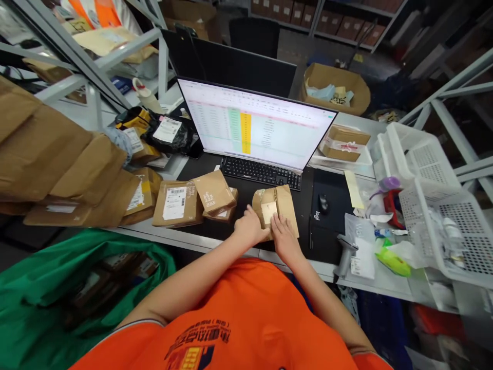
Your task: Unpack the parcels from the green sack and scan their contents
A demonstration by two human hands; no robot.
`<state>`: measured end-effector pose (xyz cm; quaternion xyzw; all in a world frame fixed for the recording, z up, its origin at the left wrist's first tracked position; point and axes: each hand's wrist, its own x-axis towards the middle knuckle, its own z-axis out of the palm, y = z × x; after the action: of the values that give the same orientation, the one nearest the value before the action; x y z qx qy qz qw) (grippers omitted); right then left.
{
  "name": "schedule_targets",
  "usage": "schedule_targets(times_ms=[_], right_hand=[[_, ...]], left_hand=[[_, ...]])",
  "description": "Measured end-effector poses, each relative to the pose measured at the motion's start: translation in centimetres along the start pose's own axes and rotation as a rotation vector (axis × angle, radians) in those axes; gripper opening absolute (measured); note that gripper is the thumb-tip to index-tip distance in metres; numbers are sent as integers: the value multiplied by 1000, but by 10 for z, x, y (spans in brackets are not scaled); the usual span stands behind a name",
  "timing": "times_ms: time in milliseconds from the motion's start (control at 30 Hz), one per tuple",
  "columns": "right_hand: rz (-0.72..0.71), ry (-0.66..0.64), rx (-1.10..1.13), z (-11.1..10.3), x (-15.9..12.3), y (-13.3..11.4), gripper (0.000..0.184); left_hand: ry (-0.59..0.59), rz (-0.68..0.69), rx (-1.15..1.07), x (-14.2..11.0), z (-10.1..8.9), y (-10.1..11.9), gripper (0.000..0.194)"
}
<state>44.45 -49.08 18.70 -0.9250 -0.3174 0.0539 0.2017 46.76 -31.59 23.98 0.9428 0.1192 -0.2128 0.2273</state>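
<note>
Left hand (pixel 250 227) and right hand (pixel 284 237) both pressed flat, fingers together, on small brown paper parcel (pixel 276 207), seemingly pinning it against black desk mat (pixel 246 203). Left of left hand: 2 more brown labelled parcels (pixel 194 201). Beyond: black keyboard (pixel 262 172), lit monitor (pixel 256 123). Farther back, grey shelving (pixel 96 61), a warehouse room.

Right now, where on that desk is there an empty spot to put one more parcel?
Bare black desk mat lies between the black keyboard and the hands pressing the brown paper parcel. The black mouse pad is bare below the mouse. Stacked brown parcels crowd the left; white plastic baskets crowd the right.
</note>
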Motion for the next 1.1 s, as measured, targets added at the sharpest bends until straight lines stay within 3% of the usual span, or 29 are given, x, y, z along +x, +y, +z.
schedule_targets(times_ms=[133,267,400,500,633,733,767,833,900,1000,1100], right_hand=[[103,35,44,22,6,18,61],[118,44,197,23,2,38,59],[67,97,434,11,5,41,43],[101,136,671,3,7,36,50],[107,38,632,-5,-2,31,48],[221,2,455,-16,-6,25,11],[247,-32,387,-21,-5,21,20],[300,-110,233,-29,1,10,56],[389,-176,38,-33,14,-5,55],[508,-208,-191,-31,39,-27,42],[543,-201,-249,-23,57,-39,65]], left_hand=[[-250,-15,-288,3,3,-14,52],[-443,63,-663,14,3,-43,46],[-410,105,-950,17,15,-75,60],[-338,113,-1141,14,33,-87,83],[-246,89,-1267,15,56,-87,92],[-186,72,-1238,20,62,-84,85],[-157,67,-1208,21,62,-84,79],[-73,48,-1146,20,58,-84,65],[76,78,-1023,15,52,-82,54],[279,341,-557,2,41,-71,30],[326,549,-99,-8,36,-54,21]])
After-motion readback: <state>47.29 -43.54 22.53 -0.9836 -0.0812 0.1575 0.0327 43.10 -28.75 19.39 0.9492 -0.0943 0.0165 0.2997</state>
